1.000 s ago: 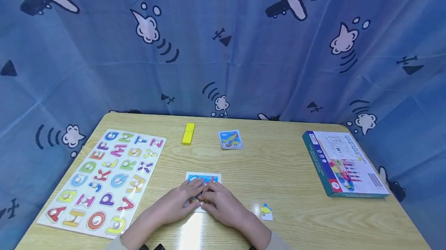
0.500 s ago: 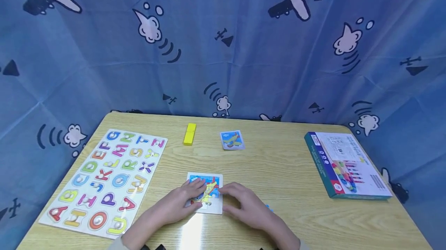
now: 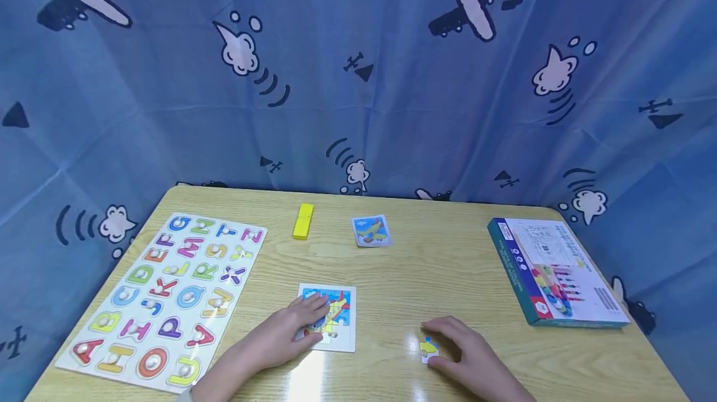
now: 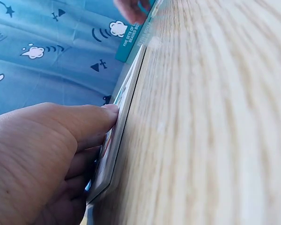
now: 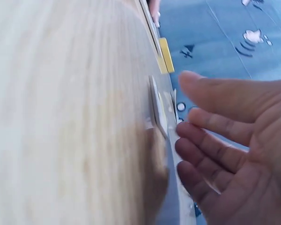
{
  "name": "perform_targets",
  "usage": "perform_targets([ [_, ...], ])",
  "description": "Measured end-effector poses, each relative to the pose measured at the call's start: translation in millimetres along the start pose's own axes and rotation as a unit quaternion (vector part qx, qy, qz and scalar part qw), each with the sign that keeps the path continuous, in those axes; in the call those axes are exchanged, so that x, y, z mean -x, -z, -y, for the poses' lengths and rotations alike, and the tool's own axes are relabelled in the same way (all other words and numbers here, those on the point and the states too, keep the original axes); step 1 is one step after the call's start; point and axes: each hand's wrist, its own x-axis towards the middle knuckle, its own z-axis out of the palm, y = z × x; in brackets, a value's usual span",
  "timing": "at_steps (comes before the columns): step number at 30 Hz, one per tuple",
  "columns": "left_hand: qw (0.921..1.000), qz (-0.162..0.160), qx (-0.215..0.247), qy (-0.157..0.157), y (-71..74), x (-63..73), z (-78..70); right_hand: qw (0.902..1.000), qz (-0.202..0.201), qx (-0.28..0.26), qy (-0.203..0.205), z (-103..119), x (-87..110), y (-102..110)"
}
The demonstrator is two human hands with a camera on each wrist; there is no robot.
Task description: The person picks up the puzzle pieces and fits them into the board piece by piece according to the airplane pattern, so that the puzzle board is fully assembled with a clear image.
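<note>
My left hand (image 3: 288, 332) rests on a small square jigsaw puzzle (image 3: 345, 321) with an airplane picture and white border, its fingers covering the left part. In the left wrist view, the thumb (image 4: 96, 117) touches the near side of the puzzle board (image 4: 124, 126). A loose jigsaw piece (image 3: 428, 350), yellow, white and blue, lies on the table to the right. Around it my right hand (image 3: 467, 355) is spread, thumb on the near side and fingers on the far side. The right wrist view shows that hand (image 5: 243, 136) beside the piece (image 5: 157, 105), with a gap between thumb and fingers.
A white alphabet peg board (image 3: 213, 343) lies on the left of the wooden table (image 3: 426, 277). Toward the back are a yellow block (image 3: 303, 221) and an airplane picture card (image 3: 371, 231). A flat box (image 3: 557, 271) lies at the right; a blue curtain (image 3: 392, 116) hangs behind.
My right hand has left the puzzle and moved right to the loose piece, its fingers spreading. The left hand stays on the puzzle, which shows more of its picture.
</note>
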Motion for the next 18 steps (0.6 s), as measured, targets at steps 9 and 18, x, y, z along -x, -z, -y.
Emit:
perform_targets([
  [9, 1.0000, 0.001, 0.002, 0.000, -1.2, 0.6, -0.6, 0.9986, 0.000, 0.011, 0.051, -15.4, 4.4, -3.6],
  [18, 1.0000, -0.001, -0.001, 0.002, 0.7, 0.1, -1.5, 0.9984, 0.015, -0.003, 0.054, -15.5, 1.9, -5.7],
])
